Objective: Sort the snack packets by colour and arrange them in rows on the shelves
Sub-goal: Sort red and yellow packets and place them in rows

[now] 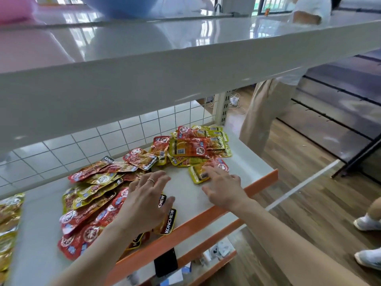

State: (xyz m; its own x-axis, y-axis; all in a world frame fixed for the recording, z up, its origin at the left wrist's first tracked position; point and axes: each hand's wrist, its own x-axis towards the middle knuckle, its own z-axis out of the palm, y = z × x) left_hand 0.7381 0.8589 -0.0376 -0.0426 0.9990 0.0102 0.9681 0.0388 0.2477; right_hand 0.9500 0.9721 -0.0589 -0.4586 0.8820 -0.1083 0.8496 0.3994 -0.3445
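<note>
Right, both hands are over the middle shelf [185, 195]. The left hand [144, 201], fingers straight and spread wide, lies palm-down on the near pile of red packets [86, 223] and grips nothing. It covers several of them, so only black "KONCHEW" strips peek out beside the palm. The right hand [224, 188], fingers splayed too, reaches to a yellow packet [199, 174]. Its fingertips are at the packet's near edge, but touching or just above is hard to say. Behind that, a mixed heap [191, 145] of red and yellow packets sits in the back right corner, overlapping too much to count. Gold packets [9, 228] at far left are cut off by the frame edge. The top shelf [144, 79] blocks most of the view beyond, and a blue bowl [123, 7] on it is cropped. Someone stands past the shelves, only trousers [266, 112] and a sleeve showing. Boxes [218, 250] on the shelf below are too blurred to read.
</note>
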